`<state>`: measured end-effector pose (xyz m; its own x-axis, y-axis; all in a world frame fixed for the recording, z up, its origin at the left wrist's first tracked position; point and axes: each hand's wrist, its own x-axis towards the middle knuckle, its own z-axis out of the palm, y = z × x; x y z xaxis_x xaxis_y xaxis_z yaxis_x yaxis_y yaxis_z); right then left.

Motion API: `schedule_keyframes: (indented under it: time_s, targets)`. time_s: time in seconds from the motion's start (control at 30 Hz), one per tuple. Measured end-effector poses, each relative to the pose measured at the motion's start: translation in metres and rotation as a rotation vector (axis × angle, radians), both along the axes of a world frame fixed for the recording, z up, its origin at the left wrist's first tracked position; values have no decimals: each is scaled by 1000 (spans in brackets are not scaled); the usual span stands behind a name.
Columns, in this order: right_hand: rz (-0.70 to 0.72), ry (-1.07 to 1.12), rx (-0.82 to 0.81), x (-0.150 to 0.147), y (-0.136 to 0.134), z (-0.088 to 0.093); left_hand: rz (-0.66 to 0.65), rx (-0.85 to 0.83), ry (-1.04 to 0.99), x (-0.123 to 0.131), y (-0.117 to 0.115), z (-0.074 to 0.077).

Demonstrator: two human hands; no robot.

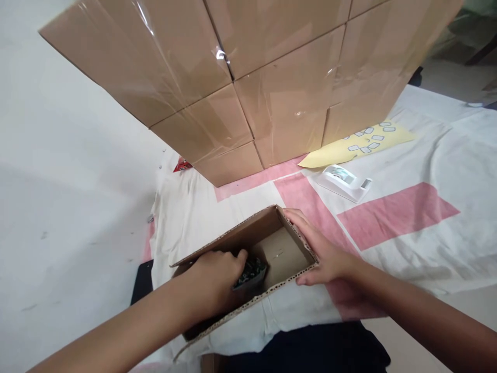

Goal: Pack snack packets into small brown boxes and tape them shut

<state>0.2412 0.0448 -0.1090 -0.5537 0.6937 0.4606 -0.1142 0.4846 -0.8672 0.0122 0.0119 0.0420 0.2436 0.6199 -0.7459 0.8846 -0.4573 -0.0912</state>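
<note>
An open-topped cardboard box (289, 254) lies tilted in front of me on the cloth. My right hand (316, 251) grips its right end, fingers over the far corner and thumb at the near one. Inside the box, my left hand (219, 274) is closed at a dark green patterned pack (250, 274) with a shiny surface. Most of my left fingers are hidden behind the hand and the box wall, and the pack shows only in part.
Taped cardboard boxes (287, 98) form a tall stack behind. A white tape dispenser (345, 182) and a yellow sheet (357, 145) with small labels lie to the right on the white-and-pink cloth (399, 215). A red packet (182, 165) sits by the wall (77, 181).
</note>
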Motion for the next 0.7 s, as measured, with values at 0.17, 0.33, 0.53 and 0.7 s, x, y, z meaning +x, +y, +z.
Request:
schedule_keyframes:
  time_s: [0.17, 0.33, 0.53, 0.7]
  targets:
    - [14, -41, -19, 3, -1, -2, -48, 18, 41, -2, -4, -17]
    - [10, -87, -78, 6, -3, -3, -236, 47, -22, -7, -6, -31]
    - [16, -109, -120, 7, -4, 3, -199, 110, 14, -1, -5, -37]
    - [7, -108, -146, 5, -4, 5, -147, 24, 10, 5, -4, -35]
